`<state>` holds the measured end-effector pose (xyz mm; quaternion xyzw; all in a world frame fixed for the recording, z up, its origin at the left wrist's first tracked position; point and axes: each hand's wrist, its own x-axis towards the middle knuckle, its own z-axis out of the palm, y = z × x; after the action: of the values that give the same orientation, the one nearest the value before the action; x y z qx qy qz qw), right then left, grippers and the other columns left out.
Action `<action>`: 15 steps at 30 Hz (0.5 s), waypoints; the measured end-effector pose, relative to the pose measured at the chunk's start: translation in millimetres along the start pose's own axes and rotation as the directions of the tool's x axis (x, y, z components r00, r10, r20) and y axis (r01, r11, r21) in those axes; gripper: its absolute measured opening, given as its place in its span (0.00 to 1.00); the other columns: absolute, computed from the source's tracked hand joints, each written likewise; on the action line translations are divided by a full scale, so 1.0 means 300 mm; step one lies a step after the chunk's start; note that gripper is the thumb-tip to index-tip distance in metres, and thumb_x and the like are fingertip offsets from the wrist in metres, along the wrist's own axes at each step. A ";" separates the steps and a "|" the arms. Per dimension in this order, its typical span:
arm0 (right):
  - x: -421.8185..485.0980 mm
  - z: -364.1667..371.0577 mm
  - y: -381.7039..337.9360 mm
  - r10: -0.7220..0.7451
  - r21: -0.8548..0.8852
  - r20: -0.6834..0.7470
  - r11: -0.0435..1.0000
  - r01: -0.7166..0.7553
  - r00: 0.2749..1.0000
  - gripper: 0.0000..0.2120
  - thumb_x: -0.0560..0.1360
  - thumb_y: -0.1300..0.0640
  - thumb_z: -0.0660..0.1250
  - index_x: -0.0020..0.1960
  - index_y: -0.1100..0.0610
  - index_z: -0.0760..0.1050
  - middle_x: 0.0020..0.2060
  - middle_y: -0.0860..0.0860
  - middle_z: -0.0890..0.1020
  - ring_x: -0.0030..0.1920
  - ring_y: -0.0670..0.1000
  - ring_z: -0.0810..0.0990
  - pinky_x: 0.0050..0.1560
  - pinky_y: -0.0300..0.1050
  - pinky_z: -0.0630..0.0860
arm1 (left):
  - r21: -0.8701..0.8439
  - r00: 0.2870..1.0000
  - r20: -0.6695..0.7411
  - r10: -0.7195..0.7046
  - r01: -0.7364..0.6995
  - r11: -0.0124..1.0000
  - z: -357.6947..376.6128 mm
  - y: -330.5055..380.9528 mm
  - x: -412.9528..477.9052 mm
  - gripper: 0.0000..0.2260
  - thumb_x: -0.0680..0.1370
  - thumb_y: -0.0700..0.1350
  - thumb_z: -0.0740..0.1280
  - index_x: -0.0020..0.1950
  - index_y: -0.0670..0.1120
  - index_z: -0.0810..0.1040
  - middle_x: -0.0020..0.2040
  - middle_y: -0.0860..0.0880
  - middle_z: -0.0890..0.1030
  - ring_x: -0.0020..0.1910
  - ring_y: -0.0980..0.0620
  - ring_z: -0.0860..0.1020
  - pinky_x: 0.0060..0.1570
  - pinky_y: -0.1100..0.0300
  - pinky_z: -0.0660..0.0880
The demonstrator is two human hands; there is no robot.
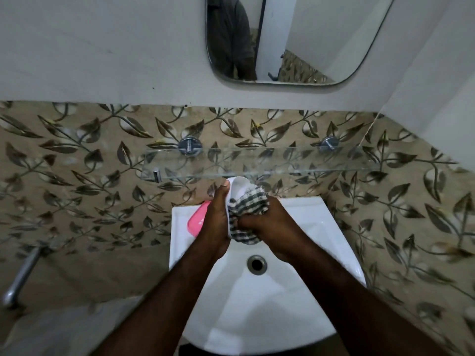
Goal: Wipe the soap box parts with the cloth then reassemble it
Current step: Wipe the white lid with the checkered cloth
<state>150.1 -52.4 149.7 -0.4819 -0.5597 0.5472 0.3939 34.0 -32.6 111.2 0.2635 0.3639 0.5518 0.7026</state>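
Head view: left hand [216, 222] grips white soap-box part [237, 185]; right hand [270, 227] clutches checked cloth [248, 204] against it.

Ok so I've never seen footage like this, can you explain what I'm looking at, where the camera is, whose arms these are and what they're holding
There is no machine here. The camera sits on a person's head and looks down, so the two arms reaching in from the bottom are that person's own.

They stand at a white sink with a drain in the bowl. Above it are a glass shelf on a leaf-patterned tiled wall and, higher up, a mirror.

The left hand holds a white soap box part upright. The right hand grips a checked cloth bunched against that part, as if wiping it.

A pink part lies on the sink's back left rim, partly hidden behind the left hand. So the box is apart, not yet put back together.
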 end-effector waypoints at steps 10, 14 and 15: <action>-0.008 -0.019 0.015 -0.078 -0.084 0.128 0.992 0.090 0.989 0.12 0.63 0.65 0.71 0.45 0.58 0.79 0.38 0.61 0.85 0.39 0.58 0.84 0.38 0.54 0.80 | -0.034 0.996 -0.068 -0.056 0.054 0.998 0.002 0.005 -0.022 0.28 0.79 0.62 0.57 0.65 0.40 0.77 0.60 0.38 0.82 0.60 0.41 0.80 0.56 0.52 0.77; 0.012 -0.047 0.028 -0.132 -0.049 -0.050 0.990 0.129 0.990 0.15 0.61 0.65 0.69 0.48 0.60 0.81 0.42 0.59 0.86 0.45 0.59 0.85 0.45 0.57 0.82 | -0.104 0.994 -0.082 -0.067 0.059 0.993 -0.007 -0.020 -0.017 0.24 0.80 0.57 0.57 0.65 0.40 0.77 0.53 0.41 0.84 0.51 0.44 0.83 0.48 0.53 0.80; 0.016 -0.060 0.028 -0.132 0.045 -0.121 0.989 0.138 0.984 0.16 0.61 0.66 0.69 0.49 0.63 0.80 0.43 0.60 0.85 0.45 0.60 0.85 0.45 0.56 0.82 | -0.153 0.994 -0.084 -0.071 0.057 0.987 -0.013 -0.019 -0.018 0.24 0.80 0.56 0.56 0.67 0.41 0.75 0.53 0.41 0.84 0.51 0.43 0.82 0.50 0.52 0.79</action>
<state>167.3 -44.1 142.6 -0.4636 -0.5522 0.5044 0.4751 33.5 -39.4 105.8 0.1729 0.3606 0.5660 0.7209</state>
